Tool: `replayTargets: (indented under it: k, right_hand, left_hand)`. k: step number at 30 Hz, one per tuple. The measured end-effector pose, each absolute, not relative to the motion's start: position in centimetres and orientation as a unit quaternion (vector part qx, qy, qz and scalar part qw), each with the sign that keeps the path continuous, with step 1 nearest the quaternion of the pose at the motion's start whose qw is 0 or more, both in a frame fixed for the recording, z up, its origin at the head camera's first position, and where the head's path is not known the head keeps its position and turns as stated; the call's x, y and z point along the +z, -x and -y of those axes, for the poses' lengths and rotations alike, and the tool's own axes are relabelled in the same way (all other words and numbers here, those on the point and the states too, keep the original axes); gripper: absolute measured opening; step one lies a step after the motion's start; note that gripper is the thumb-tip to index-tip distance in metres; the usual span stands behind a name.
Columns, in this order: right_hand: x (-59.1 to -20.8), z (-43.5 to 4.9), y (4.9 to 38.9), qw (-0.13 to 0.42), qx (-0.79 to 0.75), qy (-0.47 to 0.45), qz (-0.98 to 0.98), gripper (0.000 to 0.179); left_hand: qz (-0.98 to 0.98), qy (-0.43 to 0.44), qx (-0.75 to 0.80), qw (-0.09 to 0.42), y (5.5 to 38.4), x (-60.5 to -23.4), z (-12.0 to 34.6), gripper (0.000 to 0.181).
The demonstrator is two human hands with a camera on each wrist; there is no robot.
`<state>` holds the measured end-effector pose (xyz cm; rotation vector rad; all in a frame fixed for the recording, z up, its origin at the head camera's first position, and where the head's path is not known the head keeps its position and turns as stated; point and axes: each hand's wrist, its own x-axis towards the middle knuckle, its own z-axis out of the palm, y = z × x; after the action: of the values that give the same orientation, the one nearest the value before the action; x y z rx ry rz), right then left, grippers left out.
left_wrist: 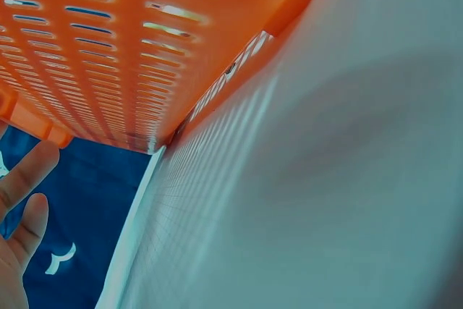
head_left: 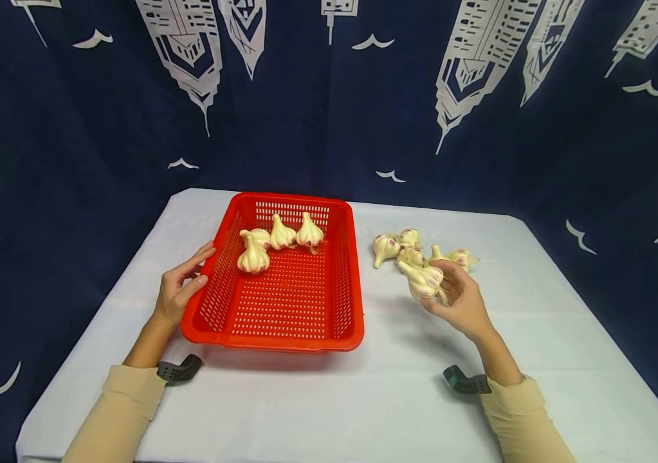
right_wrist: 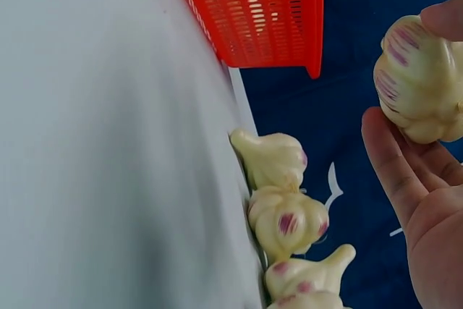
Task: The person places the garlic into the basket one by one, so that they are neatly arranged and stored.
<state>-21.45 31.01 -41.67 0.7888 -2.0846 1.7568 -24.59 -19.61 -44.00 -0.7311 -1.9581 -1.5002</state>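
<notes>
My right hand (head_left: 460, 301) holds a garlic bulb (head_left: 423, 280) between thumb and fingers, raised over the table beside other bulbs. In the right wrist view the same bulb (right_wrist: 416, 81) shows purple streaks, with the thumb on top and fingers beneath. My left hand (head_left: 181, 289) is at the left rim of a red perforated plastic basket (head_left: 282, 325), fingertips touching the rim. In the left wrist view, relaxed fingers (left_wrist: 30, 171) reach the rim from outside. Several garlic bulbs (head_left: 282, 235) lie in the basket's far left part.
A cluster of garlic bulbs (head_left: 385, 248) lies on the white-covered table (head_left: 317, 411), right of the basket and behind the right hand. A dark blue curtain (head_left: 305, 128) with white building prints hangs behind the table. Dark bands (head_left: 180, 370) are on both wrists.
</notes>
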Motion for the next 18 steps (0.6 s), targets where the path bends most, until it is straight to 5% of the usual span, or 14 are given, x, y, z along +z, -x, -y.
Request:
replayTargets:
  k: [18]
  right_hand:
    - [-40.7, -29.2, 22.7, 0.146, 0.619, -0.276, 0.72, 0.066]
  left_hand:
    - [0.728, 0.279, -0.561, 0.278, 25.7, -45.4, 20.3, 0.049]
